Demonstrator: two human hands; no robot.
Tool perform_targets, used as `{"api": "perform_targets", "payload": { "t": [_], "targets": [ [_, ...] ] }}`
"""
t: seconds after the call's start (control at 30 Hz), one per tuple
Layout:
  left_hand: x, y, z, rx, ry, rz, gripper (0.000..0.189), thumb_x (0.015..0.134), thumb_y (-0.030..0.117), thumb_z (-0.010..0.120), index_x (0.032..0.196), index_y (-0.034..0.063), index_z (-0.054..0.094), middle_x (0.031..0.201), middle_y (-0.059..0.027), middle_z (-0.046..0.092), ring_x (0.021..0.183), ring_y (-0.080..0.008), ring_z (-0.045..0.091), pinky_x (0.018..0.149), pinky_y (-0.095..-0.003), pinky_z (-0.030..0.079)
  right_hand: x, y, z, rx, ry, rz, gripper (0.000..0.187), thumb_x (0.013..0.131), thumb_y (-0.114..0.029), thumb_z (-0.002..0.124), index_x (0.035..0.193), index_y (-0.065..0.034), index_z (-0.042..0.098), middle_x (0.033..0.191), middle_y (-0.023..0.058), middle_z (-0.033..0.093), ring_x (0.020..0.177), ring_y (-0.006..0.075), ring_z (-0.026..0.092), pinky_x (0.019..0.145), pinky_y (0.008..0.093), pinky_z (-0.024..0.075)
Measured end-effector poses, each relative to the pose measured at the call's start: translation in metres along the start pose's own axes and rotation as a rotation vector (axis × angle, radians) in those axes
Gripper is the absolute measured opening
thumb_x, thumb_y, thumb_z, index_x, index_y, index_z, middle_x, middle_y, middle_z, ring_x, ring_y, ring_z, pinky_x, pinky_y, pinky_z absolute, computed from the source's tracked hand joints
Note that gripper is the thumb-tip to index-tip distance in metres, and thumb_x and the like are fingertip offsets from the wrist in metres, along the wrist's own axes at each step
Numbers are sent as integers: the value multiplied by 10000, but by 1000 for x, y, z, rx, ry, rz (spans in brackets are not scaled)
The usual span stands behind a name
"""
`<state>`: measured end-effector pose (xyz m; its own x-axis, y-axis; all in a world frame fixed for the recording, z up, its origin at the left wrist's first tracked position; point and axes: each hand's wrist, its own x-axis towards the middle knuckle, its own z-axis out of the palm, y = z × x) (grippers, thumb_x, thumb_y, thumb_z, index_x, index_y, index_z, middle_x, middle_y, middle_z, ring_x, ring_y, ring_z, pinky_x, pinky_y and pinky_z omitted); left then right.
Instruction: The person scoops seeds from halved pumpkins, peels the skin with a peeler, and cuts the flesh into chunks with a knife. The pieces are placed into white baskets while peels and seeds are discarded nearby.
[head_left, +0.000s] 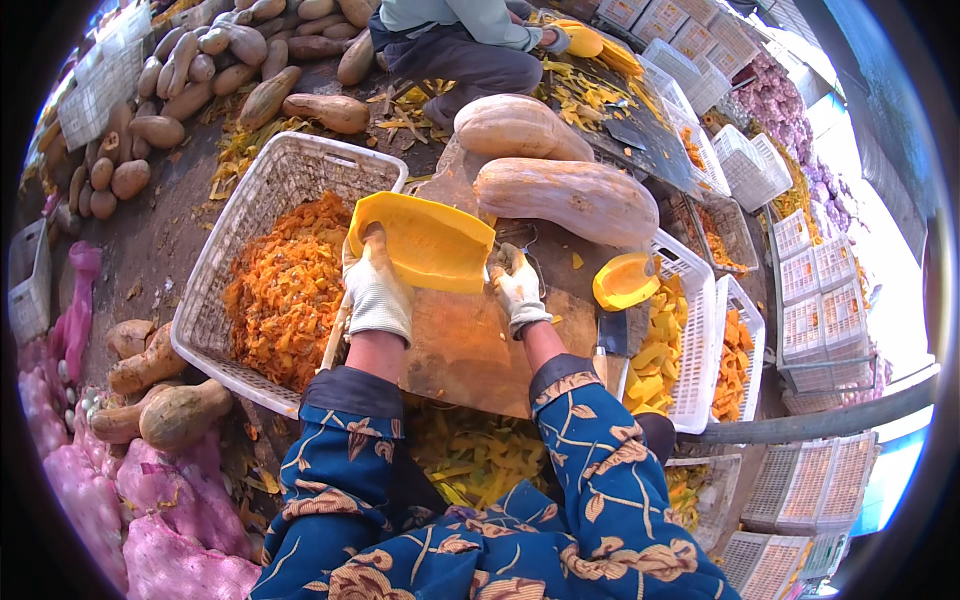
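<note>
My left hand (379, 292), in a white knit work glove with a stained thumb, grips a peeled, hollowed length of yellow pumpkin (427, 244). Its thumb presses inside the hollow, which faces up. At the piece's right end is my gloved right hand (516, 281), fingers curled. A thin metal-wire tool (534, 259) shows beside that hand; whether the fingers hold it is unclear. Under both hands lies a wooden board (457, 345). Left of it, a white plastic crate (217, 247) contains orange pumpkin pulp with seeds (281, 285).
Two large unpeeled pumpkins (562, 199) lie beyond the board. At right are a cut pumpkin end (626, 281), a broad-bladed knife (613, 334) and a crate of yellow chunks (694, 360). Pink net sacks (180, 495) lie left. A person (465, 52) handles peeled pumpkin ahead.
</note>
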<state>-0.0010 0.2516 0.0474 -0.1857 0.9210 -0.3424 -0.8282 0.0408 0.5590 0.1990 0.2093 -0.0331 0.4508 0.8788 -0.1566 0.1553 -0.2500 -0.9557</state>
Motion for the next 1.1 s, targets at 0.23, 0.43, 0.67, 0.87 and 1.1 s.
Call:
{"api": "perform_targets", "payload": {
  "t": [0.23,0.43,0.67,0.87,1.1],
  "targets": [
    [-19,-37,-20,175,-170,-139,262,902,111,631,1159,120,580,1041,-48,629,887,-195,623,822,-333,529,-75,20,-80,-204,168,-181,375,850,-16,584,1223,18,550,1091,144,650,990,203,627,896,307,482],
    [-46,-84,-45,346,-197,-249,277,898,108,627,1168,92,571,1022,-40,621,903,-170,601,831,-329,502,-144,32,-172,-650,381,-223,387,816,-113,627,1189,-27,571,1094,216,612,1004,386,600,882,417,483],
    [-67,-101,-67,493,-126,-290,345,890,100,621,1223,77,535,1078,-57,605,954,-199,590,857,-342,492,-171,58,-201,-722,323,10,466,790,-245,700,1200,-64,572,1076,248,596,982,422,596,848,453,487],
    [-75,-79,-82,651,-139,-208,414,862,42,623,1259,41,506,1112,-70,595,969,-207,586,896,-340,478,-164,70,-198,-672,277,-83,551,785,-231,707,1270,-57,515,1098,266,583,990,435,590,862,451,489],
    [-99,-58,-104,1100,-139,-49,537,861,72,618,1360,101,423,1212,-90,542,1041,-246,562,828,-376,492,-162,58,-195,-699,233,-48,667,750,-223,748,1325,-49,458,1125,300,563,1027,450,585,902,448,485]
  ]
}}
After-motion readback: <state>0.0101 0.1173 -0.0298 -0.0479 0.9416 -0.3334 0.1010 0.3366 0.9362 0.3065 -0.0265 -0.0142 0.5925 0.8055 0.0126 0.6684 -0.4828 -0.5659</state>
